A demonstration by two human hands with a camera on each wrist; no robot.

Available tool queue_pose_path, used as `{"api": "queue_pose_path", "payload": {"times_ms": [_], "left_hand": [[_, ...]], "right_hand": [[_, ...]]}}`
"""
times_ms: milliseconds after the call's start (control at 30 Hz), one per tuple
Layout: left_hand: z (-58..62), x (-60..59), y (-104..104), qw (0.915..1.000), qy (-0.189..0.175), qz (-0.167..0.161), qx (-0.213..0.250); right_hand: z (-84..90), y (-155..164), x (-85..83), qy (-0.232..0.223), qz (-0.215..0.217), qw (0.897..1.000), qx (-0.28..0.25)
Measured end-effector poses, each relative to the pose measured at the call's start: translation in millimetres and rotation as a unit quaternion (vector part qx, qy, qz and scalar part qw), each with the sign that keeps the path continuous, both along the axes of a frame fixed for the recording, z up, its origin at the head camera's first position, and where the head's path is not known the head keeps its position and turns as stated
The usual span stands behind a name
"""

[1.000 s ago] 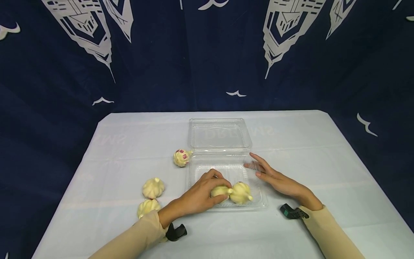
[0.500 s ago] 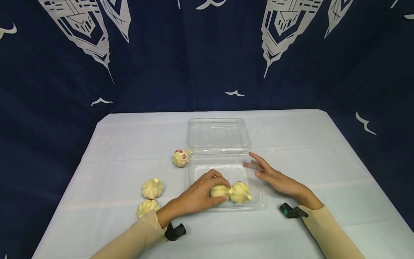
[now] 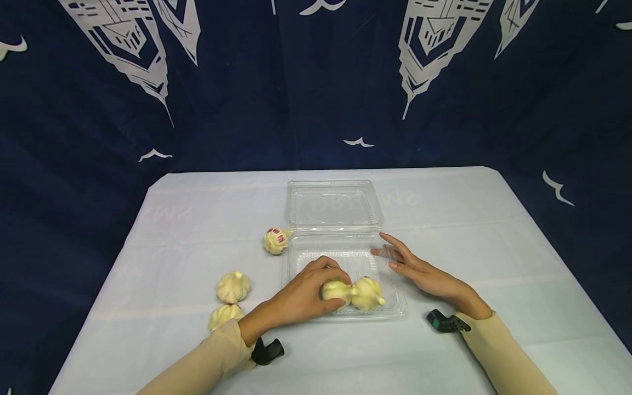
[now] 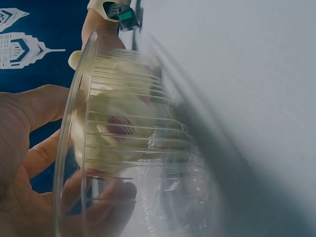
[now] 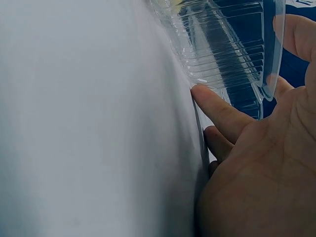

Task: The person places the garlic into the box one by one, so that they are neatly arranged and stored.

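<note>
Left hand (image 3: 301, 296) curls fingers round garlic bulb (image 3: 334, 289) inside clear clamshell tray (image 3: 395, 308), setting it beside second bulb (image 3: 367, 293) at tray's 6 o'clock edge. Right hand (image 3: 419, 271) lies flat, fingers straight, bracing tray's 3 o'clock wall. Step in hand: placing bulb. Three more bulbs lie on tablecloth (image 3: 494, 247) at 9 o'clock: one red-marked (image 3: 276, 240), two plain (image 3: 233, 286) (image 3: 224, 315). Next move likely: release, reach for plain pair.

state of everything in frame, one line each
Clamshell: open, lid laid flat behind tray.
Left hand: grips a bun in the tray.
Second bun: in tray, touching the first.
Right hand: fingers straight against the tray's side.
</note>
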State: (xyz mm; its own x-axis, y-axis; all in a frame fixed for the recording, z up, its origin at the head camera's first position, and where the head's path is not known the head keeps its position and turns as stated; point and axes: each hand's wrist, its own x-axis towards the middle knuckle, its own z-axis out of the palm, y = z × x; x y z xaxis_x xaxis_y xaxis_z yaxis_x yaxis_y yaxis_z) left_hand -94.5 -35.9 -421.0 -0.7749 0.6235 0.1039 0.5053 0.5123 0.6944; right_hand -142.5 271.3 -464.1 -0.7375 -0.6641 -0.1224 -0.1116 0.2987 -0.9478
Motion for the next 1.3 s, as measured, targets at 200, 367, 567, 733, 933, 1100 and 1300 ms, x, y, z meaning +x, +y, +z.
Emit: {"api": "queue_pose_path", "payload": {"times_ms": [200, 367, 567, 733, 933, 1100, 1300], "left_hand": [[4.8, -2.0, -4.0, 0.9999, 0.007, 0.000, 0.009], [13.4, -3.6, -12.8, 0.9995, -0.006, 0.019, 0.024], [21.4, -8.2, -25.1, 0.9985, 0.001, 0.038, 0.041], [26.0, -13.9, -36.9, 0.9968, 0.006, 0.056, 0.057], [30.8, -21.7, -55.1, 0.9937, 0.031, 0.081, 0.070], [36.5, -30.5, -72.0, 0.9911, 0.046, 0.104, 0.070], [34.1, -48.9, -92.9, 0.9873, 0.046, 0.144, 0.050]], "right_hand": [[0.3, -0.1, -0.2, -0.002, 0.000, 1.000, 0.002], [-0.3, -0.5, -0.2, 0.000, -0.002, 1.000, 0.003], [-0.4, -1.2, 0.3, 0.003, -0.006, 1.000, 0.014], [1.2, -1.4, 1.2, -0.002, -0.007, 1.000, 0.019], [1.6, -1.2, 1.3, 0.007, -0.002, 1.000, 0.018], [-1.0, -0.7, -0.5, 0.012, 0.004, 1.000, 0.011], [-2.8, 0.5, -1.6, 0.012, 0.005, 1.000, 0.006]]}}
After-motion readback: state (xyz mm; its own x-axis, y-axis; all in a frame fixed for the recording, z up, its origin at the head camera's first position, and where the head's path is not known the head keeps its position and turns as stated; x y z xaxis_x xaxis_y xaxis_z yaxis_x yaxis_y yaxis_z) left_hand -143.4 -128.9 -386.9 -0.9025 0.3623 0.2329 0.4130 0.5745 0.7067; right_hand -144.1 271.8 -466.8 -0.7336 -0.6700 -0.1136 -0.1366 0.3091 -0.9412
